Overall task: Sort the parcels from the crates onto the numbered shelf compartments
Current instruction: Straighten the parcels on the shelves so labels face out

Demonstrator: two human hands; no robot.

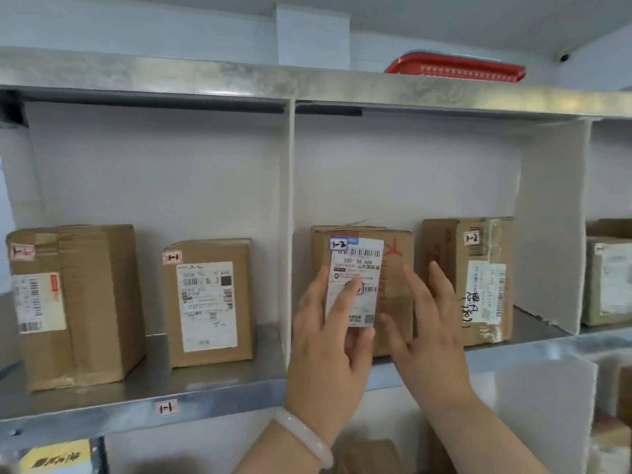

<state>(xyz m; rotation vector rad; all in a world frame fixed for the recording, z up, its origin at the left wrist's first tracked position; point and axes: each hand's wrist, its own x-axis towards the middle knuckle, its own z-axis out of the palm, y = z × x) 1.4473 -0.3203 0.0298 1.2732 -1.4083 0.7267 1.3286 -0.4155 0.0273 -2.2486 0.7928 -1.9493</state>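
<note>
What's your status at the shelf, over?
Both hands open: left hand flat on the box front, right hand at its right edge. Box upright on shelf. Second box close alongside.

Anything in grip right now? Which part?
No clear grip: the box stands on the shelf, left hand resting on its front label, right hand open by its right edge.

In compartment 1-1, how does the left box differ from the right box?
The left box is taller and wider than the right box. The left box stands nearer the shelf edge than the right box. The left box's label covers a small part of its front; the right box's label covers most. Both are brown cardboard, upright, with a pink 1-1 tag at top left.
</note>
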